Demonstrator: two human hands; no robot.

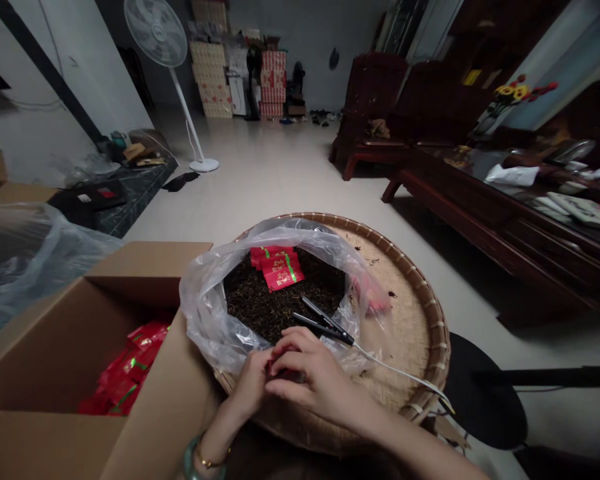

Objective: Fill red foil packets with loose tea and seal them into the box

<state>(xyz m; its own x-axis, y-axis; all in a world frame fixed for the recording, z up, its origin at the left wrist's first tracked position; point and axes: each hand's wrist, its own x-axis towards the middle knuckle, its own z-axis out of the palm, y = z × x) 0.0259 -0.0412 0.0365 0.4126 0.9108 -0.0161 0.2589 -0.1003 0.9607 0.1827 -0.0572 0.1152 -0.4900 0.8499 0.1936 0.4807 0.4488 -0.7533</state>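
My left hand [253, 383] and my right hand [313, 373] meet at the near rim of a clear plastic bag [200, 327]. Their fingers are closed together, with only a sliver of red showing between them; what they pinch is mostly hidden. Dark loose tea leaves [260, 307] fill the bag. Several red packets [283, 270] with green marks lie on the leaves. Just beyond my right hand, a black hair straightener [327, 327] rests with its jaws apart, its white cord [400, 370] running right. The bag sits on a round woven bamboo tray [405, 313].
At left stands an open cardboard box [40, 353] holding red packets [130, 370]. A black round stand base [485, 393] is right of the tray. Farther off are a white standing fan [180, 87], a dark wooden table [500, 220] and stacked cartons [210, 80].
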